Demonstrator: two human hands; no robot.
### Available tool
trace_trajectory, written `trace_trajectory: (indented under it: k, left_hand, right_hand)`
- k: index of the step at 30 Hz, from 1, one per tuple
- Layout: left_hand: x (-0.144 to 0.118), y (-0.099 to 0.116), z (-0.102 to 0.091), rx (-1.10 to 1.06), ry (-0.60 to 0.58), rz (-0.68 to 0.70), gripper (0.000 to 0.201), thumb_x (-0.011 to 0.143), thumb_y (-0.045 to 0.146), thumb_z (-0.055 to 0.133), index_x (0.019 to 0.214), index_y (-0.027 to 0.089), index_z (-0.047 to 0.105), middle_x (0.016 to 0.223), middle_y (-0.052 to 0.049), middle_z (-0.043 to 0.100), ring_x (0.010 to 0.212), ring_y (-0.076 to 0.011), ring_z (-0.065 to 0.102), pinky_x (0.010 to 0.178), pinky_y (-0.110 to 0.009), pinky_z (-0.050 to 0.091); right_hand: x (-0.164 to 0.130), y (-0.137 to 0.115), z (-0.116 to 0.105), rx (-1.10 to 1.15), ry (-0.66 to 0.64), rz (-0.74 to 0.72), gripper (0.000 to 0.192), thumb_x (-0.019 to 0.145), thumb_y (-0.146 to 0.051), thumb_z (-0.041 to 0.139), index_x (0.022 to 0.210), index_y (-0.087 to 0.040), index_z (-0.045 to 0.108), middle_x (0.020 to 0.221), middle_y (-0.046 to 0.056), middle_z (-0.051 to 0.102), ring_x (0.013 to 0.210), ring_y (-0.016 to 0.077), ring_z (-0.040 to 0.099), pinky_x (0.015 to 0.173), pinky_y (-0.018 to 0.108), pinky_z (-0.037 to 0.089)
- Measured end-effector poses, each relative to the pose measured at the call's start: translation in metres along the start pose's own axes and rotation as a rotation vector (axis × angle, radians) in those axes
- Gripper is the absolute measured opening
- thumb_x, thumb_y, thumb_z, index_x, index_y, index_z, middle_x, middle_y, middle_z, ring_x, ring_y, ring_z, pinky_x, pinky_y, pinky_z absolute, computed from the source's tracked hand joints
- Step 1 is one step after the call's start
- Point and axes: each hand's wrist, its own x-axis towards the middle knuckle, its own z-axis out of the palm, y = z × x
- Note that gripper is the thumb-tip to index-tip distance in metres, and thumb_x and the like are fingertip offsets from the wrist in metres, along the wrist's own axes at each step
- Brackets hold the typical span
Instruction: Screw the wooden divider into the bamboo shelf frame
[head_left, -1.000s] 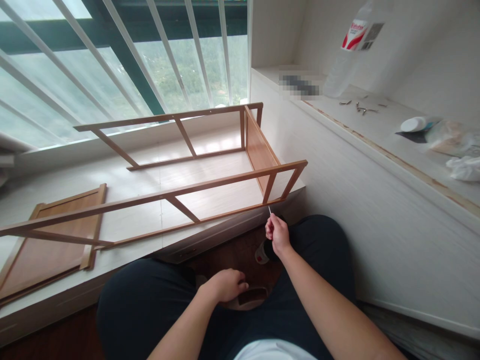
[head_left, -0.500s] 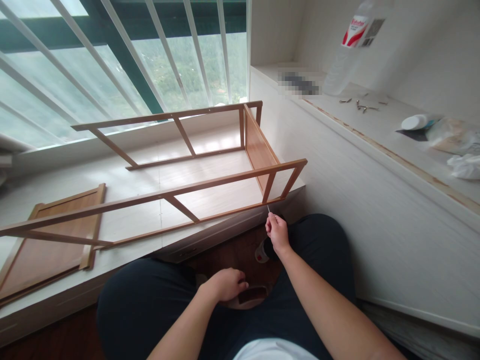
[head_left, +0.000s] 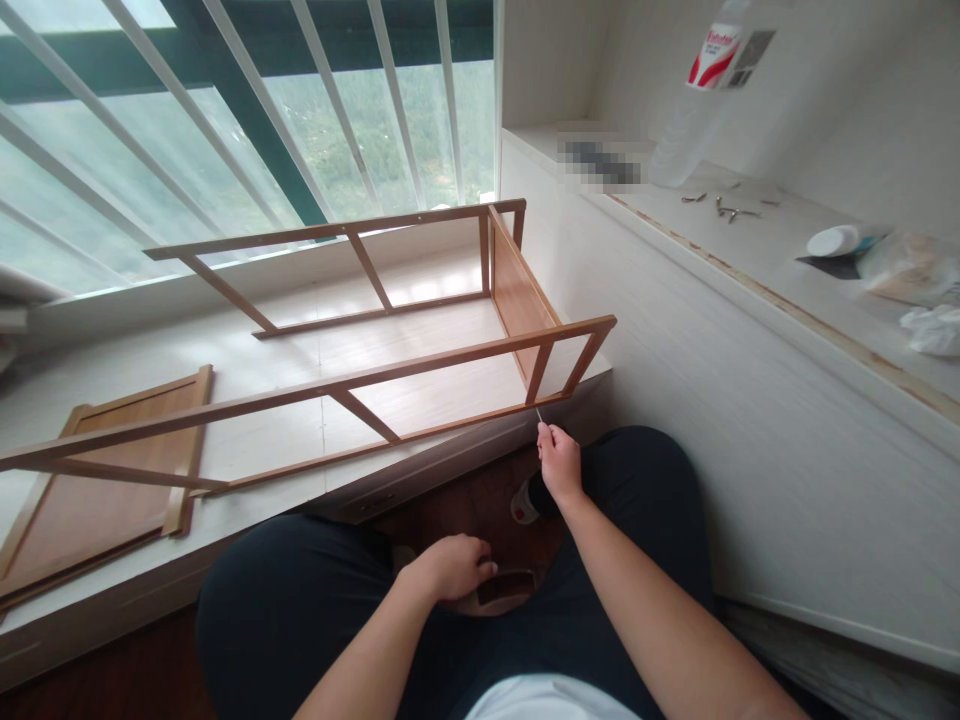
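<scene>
Wooden frame (head_left: 352, 382) is cut off at left.

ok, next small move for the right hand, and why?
Probably a small turn of the thin rod: the right hand pinches it, and its tip is at the near wooden frame, just below a short post.

Head-worn view, forward and down
</scene>
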Motion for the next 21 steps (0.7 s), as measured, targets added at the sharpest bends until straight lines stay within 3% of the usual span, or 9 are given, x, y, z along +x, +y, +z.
trace_trajectory:
  k: [6,10,15,21]
  left_hand:
    - [0.000,0.001,0.000,-0.009,0.005,0.002,0.040,0.088,0.046,0.041,0.098,0.022,0.071,0.101,-0.012,0.073,0.094,-0.0289,0.068,0.078,-0.036,0.051]
    - [0.001,0.001,0.000,-0.006,0.005,0.000,0.040,0.088,0.046,0.042,0.098,0.021,0.072,0.100,-0.012,0.073,0.094,-0.0287,0.068,0.078,-0.036,0.050]
    - [0.000,0.001,-0.001,0.001,0.004,0.003,0.040,0.088,0.045,0.041,0.097,0.021,0.071,0.099,-0.012,0.073,0.093,-0.0290,0.068,0.076,-0.036,0.051]
    - [0.000,0.000,0.000,0.003,0.007,0.006,0.040,0.088,0.045,0.041,0.097,0.021,0.071,0.099,-0.012,0.073,0.093,-0.0287,0.068,0.076,-0.036,0.051]
  right_hand:
    - [0.001,0.002,-0.001,-0.121,0.020,-0.043,0.044,0.095,-0.049,0.045,0.060,-0.023,0.052,0.055,0.001,0.057,0.050,0.0156,0.048,0.055,0.027,0.029]
    - [0.002,0.001,0.000,-0.054,0.030,-0.033,0.044,0.094,-0.050,0.047,0.059,-0.023,0.052,0.052,0.000,0.055,0.050,0.0153,0.047,0.055,0.027,0.030]
    - [0.002,0.004,0.006,0.198,-0.025,0.075,0.046,0.092,-0.053,0.049,0.058,-0.022,0.050,0.047,-0.003,0.045,0.045,0.0126,0.043,0.049,0.025,0.032]
    - [0.001,0.003,0.012,0.706,-0.124,0.385,0.040,0.083,-0.053,0.062,0.063,-0.020,0.051,0.045,-0.006,0.043,0.038,0.0068,0.030,0.037,0.020,0.017]
